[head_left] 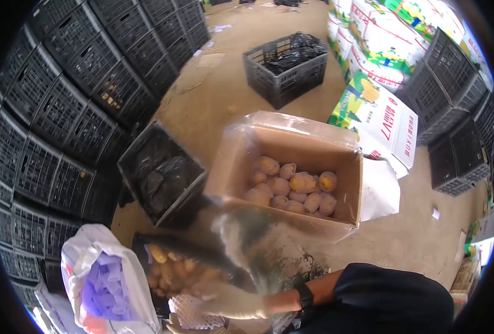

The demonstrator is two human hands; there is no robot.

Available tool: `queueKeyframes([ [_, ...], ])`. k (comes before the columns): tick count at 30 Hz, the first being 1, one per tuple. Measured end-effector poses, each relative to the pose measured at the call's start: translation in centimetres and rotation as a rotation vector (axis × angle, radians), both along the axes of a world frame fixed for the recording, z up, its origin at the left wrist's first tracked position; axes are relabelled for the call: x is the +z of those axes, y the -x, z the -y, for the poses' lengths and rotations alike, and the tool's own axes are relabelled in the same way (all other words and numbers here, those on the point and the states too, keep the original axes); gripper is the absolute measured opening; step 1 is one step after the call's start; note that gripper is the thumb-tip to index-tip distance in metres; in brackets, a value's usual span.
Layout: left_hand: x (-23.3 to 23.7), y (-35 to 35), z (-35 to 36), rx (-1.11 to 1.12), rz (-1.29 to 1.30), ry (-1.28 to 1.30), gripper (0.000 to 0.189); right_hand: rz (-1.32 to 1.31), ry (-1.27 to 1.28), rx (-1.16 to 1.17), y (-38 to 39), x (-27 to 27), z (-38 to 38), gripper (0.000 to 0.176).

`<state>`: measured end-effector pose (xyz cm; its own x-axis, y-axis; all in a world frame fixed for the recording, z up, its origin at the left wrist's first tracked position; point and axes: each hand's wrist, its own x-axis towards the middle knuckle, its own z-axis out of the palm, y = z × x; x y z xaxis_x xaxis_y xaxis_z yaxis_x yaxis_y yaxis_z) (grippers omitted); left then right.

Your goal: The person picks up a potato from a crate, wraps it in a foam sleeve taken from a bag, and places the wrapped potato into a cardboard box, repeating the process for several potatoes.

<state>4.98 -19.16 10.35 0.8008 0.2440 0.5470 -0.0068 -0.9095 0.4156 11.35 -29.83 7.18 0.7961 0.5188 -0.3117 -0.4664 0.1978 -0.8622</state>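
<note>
At the bottom of the view, a white foam net sleeve (188, 313) lies between my hands. My left hand (175, 324), gloved and mostly cut off by the frame, has its fingers around the lower side of the sleeve. My right hand (233, 301), in a pale glove with a dark watch at the wrist, touches the sleeve's right side; its fingertips are blurred. Just beyond are loose yellow fruits (171, 274) in a dark crate. A white sack (94, 236) of purple foam nets (109, 289) stands at the left.
An open cardboard box (291, 220) holds several net-wrapped fruits (303, 182). Behind my hands sits a black-lined crate (160, 175), with another crate (283, 83) farther back. Stacked black crates (85, 67) line the left; printed cartons (383, 119) and more crates stand right.
</note>
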Motion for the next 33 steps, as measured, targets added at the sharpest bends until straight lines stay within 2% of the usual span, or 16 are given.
queueKeyframes([
  [2, -0.2, -0.5, 0.2, -0.08, -0.11, -0.376, 0.083, -0.15, -0.396, 0.066, -0.6, -1.3, -0.5, 0.055],
  [4, -0.1, -1.5, 1.1, -0.165, -0.035, -0.373, 0.085, -0.23, -0.602, 0.087, -2.4, -0.9, 1.3, 0.059],
  [7, 0.6, -2.5, 0.7, -0.264, 0.07, -0.314, 0.08, -0.001, -0.467, 0.012, -6.8, 3.0, 9.5, 0.056],
  [11, 0.9, -3.1, -2.3, -0.105, -0.249, -0.22, 0.078, 0.616, 0.087, -0.113, -14.1, 0.0, 19.2, 0.059],
  [14, -3.0, -2.7, -8.3, -0.014, -0.437, -0.221, 0.076, 0.69, 0.867, -0.291, -15.8, -4.9, 24.9, 0.043],
  [15, -5.8, -2.2, -11.4, -0.009, -0.483, -0.341, 0.078, 0.466, 1.17, 0.036, -17.4, -7.8, 26.8, 0.045],
  [16, -7.6, -1.3, -13.3, 0.051, -0.543, -0.159, 0.068, 0.89, 1.269, -0.043, -17.9, -17.9, 29.2, 0.046],
  [18, -7.9, -1.1, -14.1, 0.195, -0.797, -0.022, 0.07, 0.47, 1.325, 0.128, -16.2, -18.4, 29.2, 0.039],
  [19, -9.3, -0.3, -16.1, 0.165, -0.837, -0.018, 0.07, 0.738, 1.563, 0.227, -15.2, -23.8, 29.9, 0.053],
  [20, -10.5, 0.4, -17.9, 0.198, -0.824, -0.036, 0.07, 0.609, 1.639, 0.294, -15.2, -29.9, 31.5, 0.053],
  [21, -7.4, -1.7, -16.0, 0.355, -1.065, 0.11, 0.071, 1.127, 1.609, 0.082, -13.2, -32.3, 32.6, 0.046],
  [22, -11.3, 0.9, -20.5, 0.251, -0.914, 0.108, 0.072, 0.873, 1.691, -0.072, -14.1, -35.1, 32.9, 0.032],
  [24, -12.2, 1.8, -22.3, 0.287, -0.928, 0.134, 0.074, 0.434, 1.57, 0.351, -16.3, -25.8, 30.9, 0.035],
  [26, -15.3, 3.0, -24.8, 0.265, -0.986, 0.099, 0.076, 0.147, 1.236, 0.101, -17.4, -18.4, 28.8, 0.03],
  [30, -18.9, 1.0, -24.9, 0.259, -1.042, 0.05, 0.083, 0.394, 0.908, -0.273, -19.4, -10.8, 26.9, 0.034],
  [33, -22.0, -1.1, -25.0, 0.25, -0.983, 0.258, 0.089, 0.513, 0.712, -0.243, -18.0, -0.9, 18.5, 0.035],
])
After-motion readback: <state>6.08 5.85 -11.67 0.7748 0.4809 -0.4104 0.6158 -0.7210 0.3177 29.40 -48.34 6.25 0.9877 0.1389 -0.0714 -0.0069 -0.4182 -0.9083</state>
